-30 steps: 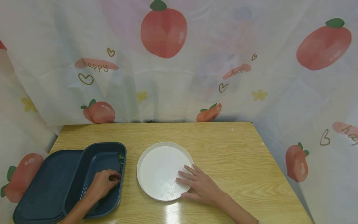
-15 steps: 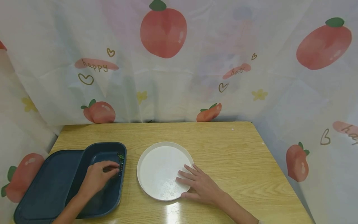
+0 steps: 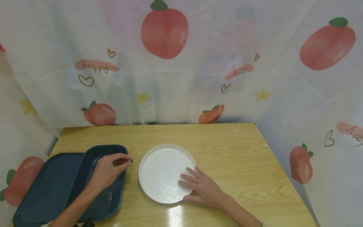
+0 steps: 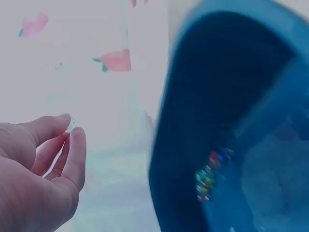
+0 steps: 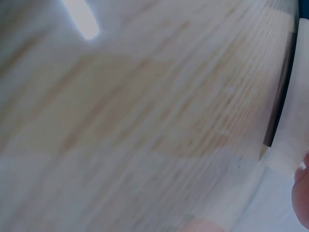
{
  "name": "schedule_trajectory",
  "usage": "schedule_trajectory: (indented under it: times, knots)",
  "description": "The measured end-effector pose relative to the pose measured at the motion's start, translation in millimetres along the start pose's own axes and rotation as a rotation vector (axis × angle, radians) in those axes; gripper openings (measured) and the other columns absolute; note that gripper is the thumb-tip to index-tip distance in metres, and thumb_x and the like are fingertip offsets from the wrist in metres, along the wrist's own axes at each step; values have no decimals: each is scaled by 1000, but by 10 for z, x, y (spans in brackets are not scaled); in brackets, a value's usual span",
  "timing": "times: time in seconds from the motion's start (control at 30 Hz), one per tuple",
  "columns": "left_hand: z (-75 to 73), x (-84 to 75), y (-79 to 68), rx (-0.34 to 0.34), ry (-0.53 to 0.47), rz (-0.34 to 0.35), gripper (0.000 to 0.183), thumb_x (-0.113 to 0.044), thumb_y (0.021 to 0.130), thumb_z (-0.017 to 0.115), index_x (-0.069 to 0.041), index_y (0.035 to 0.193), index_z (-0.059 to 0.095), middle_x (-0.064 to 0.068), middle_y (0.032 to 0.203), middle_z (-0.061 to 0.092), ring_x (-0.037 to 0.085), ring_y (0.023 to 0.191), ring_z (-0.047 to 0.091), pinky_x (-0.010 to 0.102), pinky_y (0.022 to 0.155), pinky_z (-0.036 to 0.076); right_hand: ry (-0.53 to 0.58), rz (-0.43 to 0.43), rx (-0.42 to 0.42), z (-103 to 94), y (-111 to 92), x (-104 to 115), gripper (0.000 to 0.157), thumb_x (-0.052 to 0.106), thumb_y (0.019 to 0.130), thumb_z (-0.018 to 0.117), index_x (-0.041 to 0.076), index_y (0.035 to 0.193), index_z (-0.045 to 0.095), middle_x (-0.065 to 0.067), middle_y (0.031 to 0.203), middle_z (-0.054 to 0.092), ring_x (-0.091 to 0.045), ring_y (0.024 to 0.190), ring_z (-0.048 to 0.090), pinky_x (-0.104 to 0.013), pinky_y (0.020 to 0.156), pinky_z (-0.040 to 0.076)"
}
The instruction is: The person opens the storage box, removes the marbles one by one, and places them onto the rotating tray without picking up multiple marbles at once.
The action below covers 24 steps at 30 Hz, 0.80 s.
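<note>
My left hand (image 3: 105, 170) is over the right rim of a dark blue bin (image 3: 93, 151). Its thumb and fingertips pinch a small clear glass marble (image 4: 72, 124). In the left wrist view, several coloured marbles (image 4: 207, 181) lie in a cluster along the bin's inner side. My right hand (image 3: 202, 187) rests with spread fingers on the right edge of a round white plate (image 3: 158, 170). A faint speckled patch shows on the plate's near part. In the right wrist view, only a fingertip (image 5: 301, 198) and the plate's side (image 5: 292, 111) show.
A flat dark blue lid or tray (image 3: 42, 189) lies left of the bin, partly under it. Both stand on a wood-grain table (image 3: 227, 151). A peach-printed curtain (image 3: 175, 91) hangs behind and at the sides.
My left hand has risen from inside the bin and moved right to its rim, with a marble now showing at its fingertips. The right hand and plate have stayed put.
</note>
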<state>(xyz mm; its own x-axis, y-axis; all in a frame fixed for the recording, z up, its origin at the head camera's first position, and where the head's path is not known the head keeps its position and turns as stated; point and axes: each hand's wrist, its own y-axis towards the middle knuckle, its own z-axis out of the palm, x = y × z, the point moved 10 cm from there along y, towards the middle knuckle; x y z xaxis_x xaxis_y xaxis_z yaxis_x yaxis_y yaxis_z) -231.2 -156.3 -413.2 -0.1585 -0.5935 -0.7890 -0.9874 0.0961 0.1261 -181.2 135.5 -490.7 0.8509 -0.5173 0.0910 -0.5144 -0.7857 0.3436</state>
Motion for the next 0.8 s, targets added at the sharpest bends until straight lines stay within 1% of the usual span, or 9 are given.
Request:
schedule_trajectory:
  times: [0.17,0.3,0.43,0.5,0.67,0.8]
  knots:
    - [110,-201,99,17,-62,48,11,-9,88,77,-10,99,77,-3,89,72,15,81,69,27,68,55,3,-4,-3,14,-2,4,56,62,99,46,22,134,66,0,140,58,-28,138,43,-54,111,31]
    - [224,-325,177,41,-126,75,11,-9,88,77,-9,99,76,-3,91,72,14,85,70,27,73,56,6,-4,4,25,-2,2,55,60,99,47,23,135,65,1,141,58,-28,139,42,-54,111,30]
    - [386,-443,241,82,-215,96,12,-8,88,77,-8,100,76,-1,94,72,16,89,69,28,79,56,3,-5,5,31,-8,-4,54,59,99,48,23,135,65,1,141,58,-29,138,43,-54,112,29]
    - [474,-501,265,103,-242,116,16,-7,89,76,-6,104,75,1,97,72,18,91,69,29,80,56,2,-6,1,27,-8,-4,53,59,99,49,23,135,65,1,140,58,-29,138,44,-54,112,29]
    - [642,-600,310,112,-254,165,19,-4,89,75,-3,108,76,7,104,72,22,94,69,30,81,57,6,0,3,17,-5,3,52,58,99,51,23,135,65,2,140,58,-28,139,43,-54,112,29]
    - [751,-623,343,114,-262,175,15,-3,89,75,-2,103,77,8,102,72,23,92,69,30,80,57,9,0,3,4,2,10,52,58,98,52,23,134,66,2,140,59,-27,139,43,-55,111,30]
